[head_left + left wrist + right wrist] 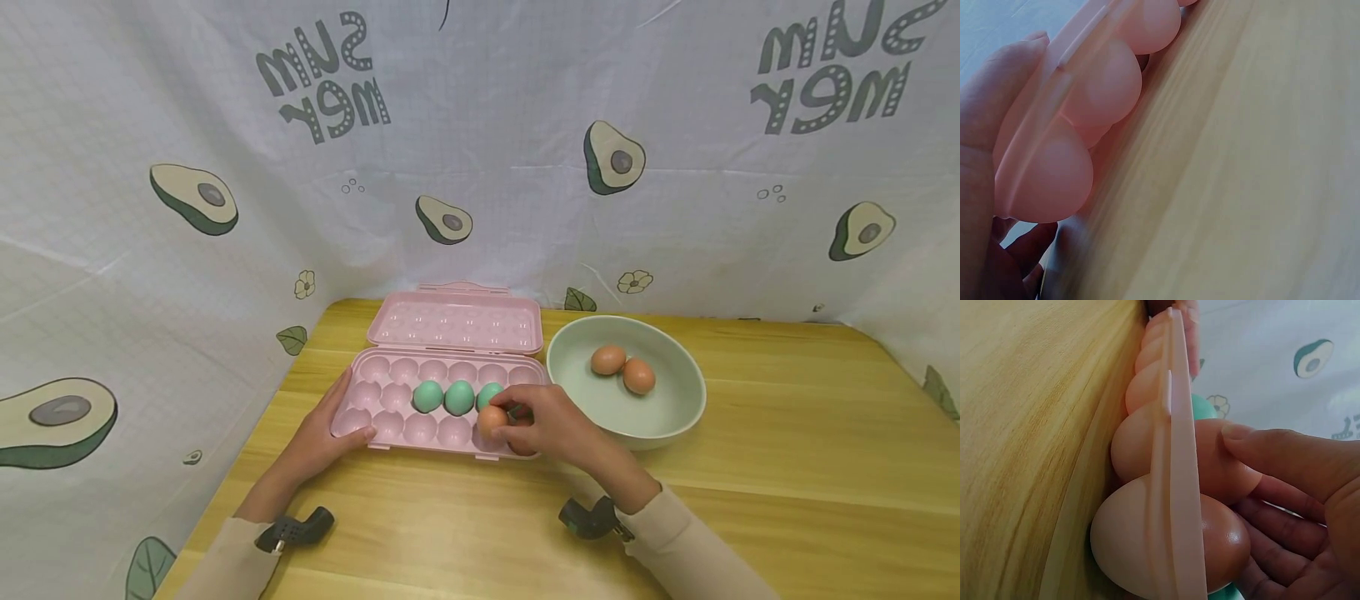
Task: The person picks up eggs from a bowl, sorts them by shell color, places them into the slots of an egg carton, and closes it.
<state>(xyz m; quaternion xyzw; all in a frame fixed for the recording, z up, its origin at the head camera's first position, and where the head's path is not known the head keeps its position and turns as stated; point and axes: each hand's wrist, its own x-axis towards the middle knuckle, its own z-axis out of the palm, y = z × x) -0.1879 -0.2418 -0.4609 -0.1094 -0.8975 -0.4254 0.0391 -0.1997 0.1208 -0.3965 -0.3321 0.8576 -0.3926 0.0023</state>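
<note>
A pink plastic egg tray (420, 429) lies with its lid (457, 321) folded back behind it. My left hand (318, 437) grips its left end, the thumb (1007, 81) over the front rim and the fingers around the side. With thumb and fingertips, my right hand (558, 421) pinches a brown egg (492, 422) at a front-row cup, second from the right. Beside that, another brown egg (1225, 537) sits in the front right corner cup, mostly hidden by the hand in the head view. Several green eggs, one of them fully visible (459, 397), fill part of the middle row.
Right of the tray stands a pale green bowl (678, 404) holding two brown eggs (608, 360). Both rest on a wooden table (795, 450). A white curtain (517, 208) printed with avocados hangs behind and along the left. Dark wrist cameras (303, 529) are strapped to both wrists.
</note>
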